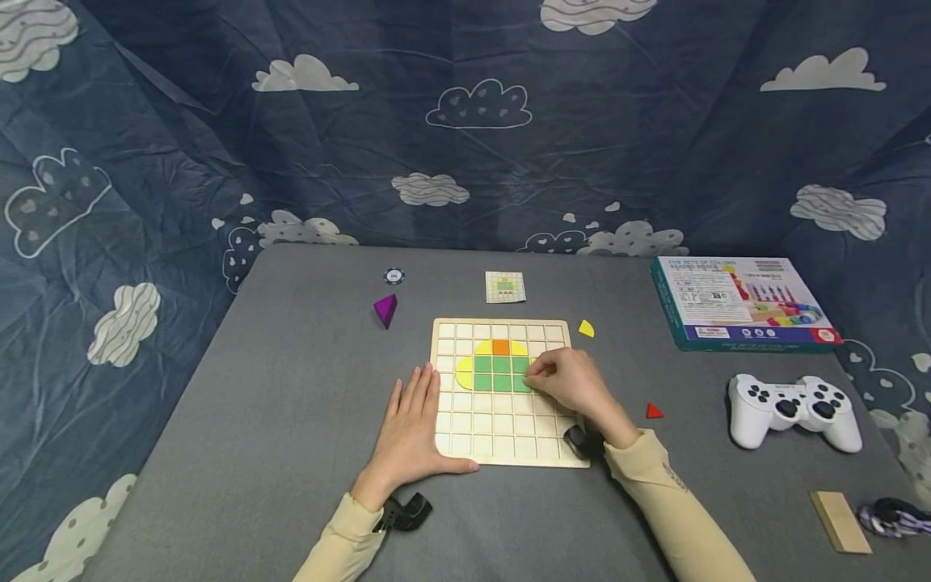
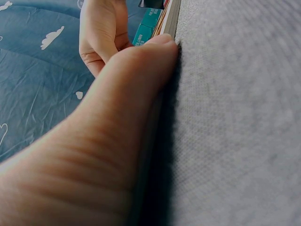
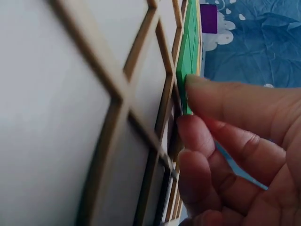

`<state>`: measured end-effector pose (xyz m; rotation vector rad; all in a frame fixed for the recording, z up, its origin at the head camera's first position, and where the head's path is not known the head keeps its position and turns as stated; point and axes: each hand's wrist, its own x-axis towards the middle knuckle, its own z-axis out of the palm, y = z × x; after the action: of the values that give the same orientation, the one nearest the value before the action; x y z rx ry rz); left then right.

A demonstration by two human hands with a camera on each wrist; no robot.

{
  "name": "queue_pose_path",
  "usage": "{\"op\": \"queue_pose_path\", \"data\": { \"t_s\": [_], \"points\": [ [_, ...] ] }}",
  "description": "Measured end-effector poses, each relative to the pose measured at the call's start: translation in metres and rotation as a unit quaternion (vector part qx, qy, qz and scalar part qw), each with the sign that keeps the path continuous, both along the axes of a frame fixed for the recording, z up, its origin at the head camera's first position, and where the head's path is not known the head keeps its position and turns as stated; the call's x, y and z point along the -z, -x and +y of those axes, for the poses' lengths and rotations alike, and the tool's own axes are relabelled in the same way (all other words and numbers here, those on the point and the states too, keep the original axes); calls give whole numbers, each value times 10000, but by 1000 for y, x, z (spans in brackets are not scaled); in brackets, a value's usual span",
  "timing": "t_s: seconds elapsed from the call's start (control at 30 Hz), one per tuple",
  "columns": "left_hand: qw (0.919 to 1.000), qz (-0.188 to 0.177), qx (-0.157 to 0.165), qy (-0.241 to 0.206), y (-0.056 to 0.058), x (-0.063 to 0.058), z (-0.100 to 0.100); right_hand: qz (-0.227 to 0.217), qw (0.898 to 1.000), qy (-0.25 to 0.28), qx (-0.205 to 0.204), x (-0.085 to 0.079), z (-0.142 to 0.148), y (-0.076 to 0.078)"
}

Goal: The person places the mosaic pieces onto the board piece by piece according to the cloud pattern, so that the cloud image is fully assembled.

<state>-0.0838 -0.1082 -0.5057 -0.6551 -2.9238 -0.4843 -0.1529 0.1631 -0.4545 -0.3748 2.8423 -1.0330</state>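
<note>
A wooden grid board (image 1: 454,423) lies on the table, bearing green square tiles (image 1: 483,382), an orange tile (image 1: 500,347) and yellow rounded pieces (image 1: 464,373). My left hand (image 1: 410,436) rests along its left edge, fingers straight, thumb stretched along the near edge. At the right end of the lower green row, my right hand (image 1: 570,380) pinches a green tile (image 3: 186,77) at its edge, thumb tip on it and other fingers curled below. Part of that tile is hidden by the fingers. A small pattern card (image 1: 505,287) lies beyond the board.
A yellow quarter-round piece (image 1: 586,328) and a red triangle (image 1: 655,411) lie right of the board. Farther right are a boxed set (image 1: 742,303), a white game controller (image 1: 793,411) and a wooden block (image 1: 840,521). A purple pyramid (image 1: 386,310) and a poker chip (image 1: 394,276) sit back left.
</note>
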Motion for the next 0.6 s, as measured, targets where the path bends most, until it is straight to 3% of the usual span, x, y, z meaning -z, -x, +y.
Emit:
{"op": "queue_pose_path", "data": {
  "t_s": [0.13,0.43,0.6],
  "points": [
    [10000,-15,15,12,0,1,1,-64,9996,75,259,-1,13,5],
    [9999,-101,-49,59,1,-1,0,636,9928,7,1015,-12,46,23],
    [9999,-137,-48,81,1,0,0,744,9876,-125,1378,-10,59,35]
  ]
}}
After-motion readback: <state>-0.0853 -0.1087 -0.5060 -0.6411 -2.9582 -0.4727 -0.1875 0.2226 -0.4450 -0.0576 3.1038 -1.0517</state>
